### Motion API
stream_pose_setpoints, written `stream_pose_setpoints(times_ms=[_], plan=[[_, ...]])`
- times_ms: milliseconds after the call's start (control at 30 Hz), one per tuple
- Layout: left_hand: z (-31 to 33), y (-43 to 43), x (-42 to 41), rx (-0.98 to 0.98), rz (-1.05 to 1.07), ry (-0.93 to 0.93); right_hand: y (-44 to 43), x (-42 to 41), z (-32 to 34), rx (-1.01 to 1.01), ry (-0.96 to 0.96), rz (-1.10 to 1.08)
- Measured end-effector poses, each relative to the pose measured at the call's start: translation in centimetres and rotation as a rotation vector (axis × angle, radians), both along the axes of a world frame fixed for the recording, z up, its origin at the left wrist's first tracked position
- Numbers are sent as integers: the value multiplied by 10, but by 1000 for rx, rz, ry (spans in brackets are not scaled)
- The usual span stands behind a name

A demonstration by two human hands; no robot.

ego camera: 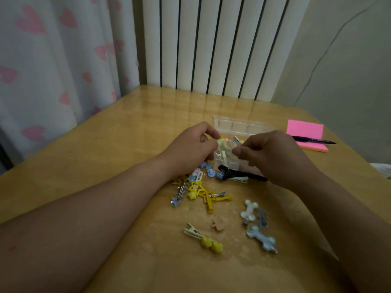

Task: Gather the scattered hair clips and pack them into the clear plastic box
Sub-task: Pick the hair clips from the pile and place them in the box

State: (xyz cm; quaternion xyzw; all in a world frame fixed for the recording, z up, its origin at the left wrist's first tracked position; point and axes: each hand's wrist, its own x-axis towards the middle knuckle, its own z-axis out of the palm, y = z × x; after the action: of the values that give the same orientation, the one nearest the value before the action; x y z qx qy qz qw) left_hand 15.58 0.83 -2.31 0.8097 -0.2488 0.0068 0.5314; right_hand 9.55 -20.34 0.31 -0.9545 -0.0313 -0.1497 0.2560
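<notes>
Your left hand (pixel 193 145) and right hand (pixel 273 154) both pinch a pale bunch of clips (pixel 225 144) between them, over the clear plastic box (pixel 239 125) just beyond your fingertips. Lower the bunch well inside before letting go. Nearer you than the hands lie two bone clips (pixel 249 210), one black clip (pixel 239 174), one yellow-ball clip (pixel 203 237) and one peach claw (pixel 219 223). The yellow star tangle (pixel 198 191) under your left wrist holds perhaps four; it is too jumbled to count.

Single head-worn wide-angle view looks forward and down, close over left grip (pixel 190 147) and right grip (pixel 273 154), tabletop (pixel 135 123) filling it, radiator (pixel 211 43) beyond them.
</notes>
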Motion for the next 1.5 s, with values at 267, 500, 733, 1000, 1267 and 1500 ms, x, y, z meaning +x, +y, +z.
stream_pose_setpoints(times_ms=[267, 500, 733, 1000, 1267, 1500], plan=[[2, -1, -1, 1, 20, 15, 9, -7, 11, 39, -87, 32], [3, 1, -2, 15, 18, 21, 33, -31, 29, 2, 48, 397], [3, 0, -4, 4, 26, 23, 61, -58, 40, -181, 399, 663], [-1, 0, 0, 9, 25, 11, 81, -63, 21, -441, 314, 678], [-1, 0, 2, -5, 6, 30, 12, -30, 48, 212, 84, 345], [-1, -1, 2, -2, 6, 21, -3, 2, 13, 114, 83, 35]])
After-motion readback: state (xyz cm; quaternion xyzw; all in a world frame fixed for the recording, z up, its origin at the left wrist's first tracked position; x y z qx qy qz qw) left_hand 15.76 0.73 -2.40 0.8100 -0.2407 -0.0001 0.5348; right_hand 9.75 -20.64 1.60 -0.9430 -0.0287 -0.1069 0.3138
